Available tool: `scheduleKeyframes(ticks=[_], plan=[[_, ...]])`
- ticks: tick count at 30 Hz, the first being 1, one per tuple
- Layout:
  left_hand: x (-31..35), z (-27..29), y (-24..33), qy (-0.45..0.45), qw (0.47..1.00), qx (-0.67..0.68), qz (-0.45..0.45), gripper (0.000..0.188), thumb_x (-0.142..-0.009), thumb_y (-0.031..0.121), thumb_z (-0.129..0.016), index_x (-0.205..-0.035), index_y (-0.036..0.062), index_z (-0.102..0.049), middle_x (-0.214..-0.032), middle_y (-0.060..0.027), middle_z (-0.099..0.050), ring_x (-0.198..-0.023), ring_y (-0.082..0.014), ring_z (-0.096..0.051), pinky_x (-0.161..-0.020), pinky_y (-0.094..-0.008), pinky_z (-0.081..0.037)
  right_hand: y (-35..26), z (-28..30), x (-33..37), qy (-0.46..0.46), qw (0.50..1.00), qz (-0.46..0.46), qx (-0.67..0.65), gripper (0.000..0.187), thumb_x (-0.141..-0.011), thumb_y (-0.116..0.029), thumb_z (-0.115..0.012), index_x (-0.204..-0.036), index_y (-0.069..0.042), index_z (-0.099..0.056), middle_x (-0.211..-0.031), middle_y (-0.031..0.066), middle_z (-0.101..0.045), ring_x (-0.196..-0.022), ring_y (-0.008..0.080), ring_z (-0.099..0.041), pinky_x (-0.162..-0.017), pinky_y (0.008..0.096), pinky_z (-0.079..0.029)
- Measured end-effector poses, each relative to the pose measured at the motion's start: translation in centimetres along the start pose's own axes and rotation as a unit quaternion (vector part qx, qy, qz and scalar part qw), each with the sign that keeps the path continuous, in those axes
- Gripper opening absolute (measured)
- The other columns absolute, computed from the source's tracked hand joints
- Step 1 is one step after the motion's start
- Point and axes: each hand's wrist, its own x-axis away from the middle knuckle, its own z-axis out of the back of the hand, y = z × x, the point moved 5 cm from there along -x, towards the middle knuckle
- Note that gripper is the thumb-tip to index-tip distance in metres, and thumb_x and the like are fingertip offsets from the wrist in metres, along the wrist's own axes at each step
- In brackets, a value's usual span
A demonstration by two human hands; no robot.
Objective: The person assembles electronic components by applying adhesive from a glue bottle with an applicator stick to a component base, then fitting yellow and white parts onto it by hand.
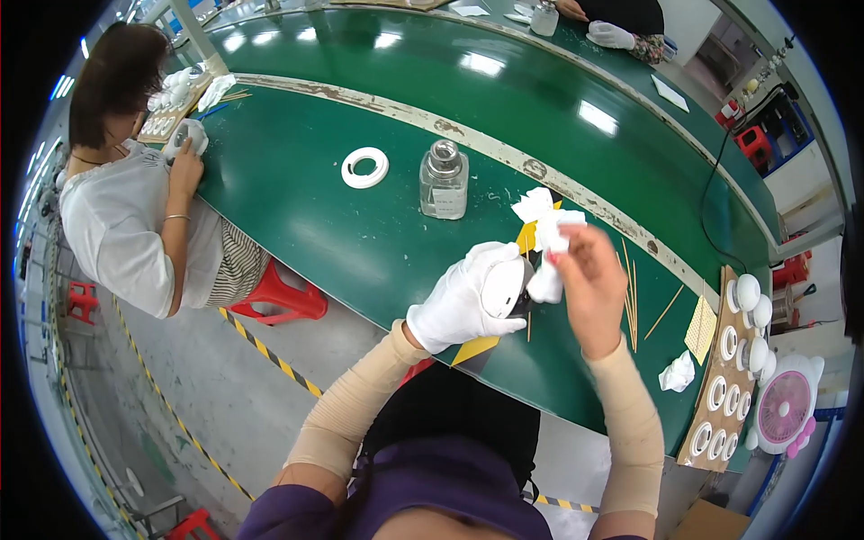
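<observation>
My left hand point(454, 304), in a white glove, is closed around a rounded device with a white shell and a dark side point(504, 290). It is held above the green table near the front edge. My right hand point(594, 286) is bare and pinches a white cloth point(545, 281) against or just beside the device's dark side; contact is hard to make out. More crumpled white cloth point(537, 206) lies just beyond my hands. Farther off stand a clear glass bottle point(445, 189) with a metal top and, to its left, a flat white ring point(364, 181).
Thin wooden sticks point(633, 297), a crumpled tissue point(677, 372) and a yellow sheet point(700, 327) lie to the right. A cardboard sheet point(701, 416) holds several white rings and domes beside a pink fan point(784, 405). A co-worker point(135, 198) sits at the left; another works across the table.
</observation>
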Motion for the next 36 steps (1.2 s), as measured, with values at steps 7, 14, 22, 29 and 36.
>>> scheduleKeyframes(ticks=[7, 14, 22, 29, 36], plan=[[-0.5, -0.2, 1.0, 0.002, 1.0, -0.003, -0.011, 0.085, -0.058, 0.024, -0.088, -0.13, 0.0044, -0.045, -0.123, -0.0196, -0.053, -0.113, -0.0376, -0.054, -0.096, -0.0412, -0.046, -2.7, -5.2, -9.7, 0.02, 0.944, 0.296, 0.144, 0.011, -0.076, -0.001, -0.07, -0.085, 0.002, -0.065, -0.086, 0.0105, -0.063, -0.08, 0.0232, -0.059, -0.073, 0.0314, -0.047], [0.2, 0.4, 0.8, -0.004, 1.0, 0.002, 0.008, 0.077, -0.061, 0.027, -0.088, -0.123, 0.0036, -0.051, -0.117, -0.0167, -0.055, -0.106, -0.0346, -0.057, -0.093, -0.039, -0.047, -0.3, -9.5, -10.2, -0.103, 0.921, 0.3, 0.226, 0.013, -0.078, -0.006, -0.071, -0.088, 0.0, -0.067, -0.093, 0.0112, -0.06, -0.094, 0.0309, -0.055, -0.082, 0.0381, -0.046], [0.6, -0.9, 0.2, 0.0, 1.0, 0.011, -0.004, 0.079, -0.065, 0.03, -0.083, -0.131, 0.0067, -0.046, -0.123, -0.0173, -0.05, -0.111, -0.0359, -0.051, -0.096, -0.0402, -0.044, -2.2, -8.3, -10.6, -0.153, 0.886, 0.337, 0.279, 0.012, -0.073, 0.001, -0.067, -0.085, -0.002, -0.069, -0.083, 0.0112, -0.059, -0.087, 0.0312, -0.055, -0.077, 0.0391, -0.045], [1.2, -0.8, -0.3, -0.021, 0.998, 0.044, 0.048, 0.089, -0.064, 0.028, -0.083, -0.139, 0.006, -0.04, -0.127, -0.0162, -0.047, -0.114, -0.0338, -0.051, -0.098, -0.0382, -0.042, -2.8, -10.8, -10.7, -0.149, 0.856, 0.373, 0.326, 0.008, -0.078, -0.007, -0.068, -0.083, -0.002, -0.064, -0.084, 0.0099, -0.06, -0.085, 0.0291, -0.057, -0.078, 0.0387, -0.042], [1.1, -0.8, -0.6, -0.022, 0.997, 0.053, 0.049, 0.091, -0.064, 0.028, -0.083, -0.14, 0.0062, -0.039, -0.128, -0.0163, -0.047, -0.114, -0.0339, -0.051, -0.099, -0.0383, -0.042, -2.9, -10.2, -9.4, -0.145, 0.854, 0.384, 0.32, 0.01, -0.077, -0.007, -0.071, -0.083, 0.0, -0.066, -0.085, 0.0106, -0.059, -0.085, 0.0291, -0.056, -0.08, 0.0382, -0.044]])
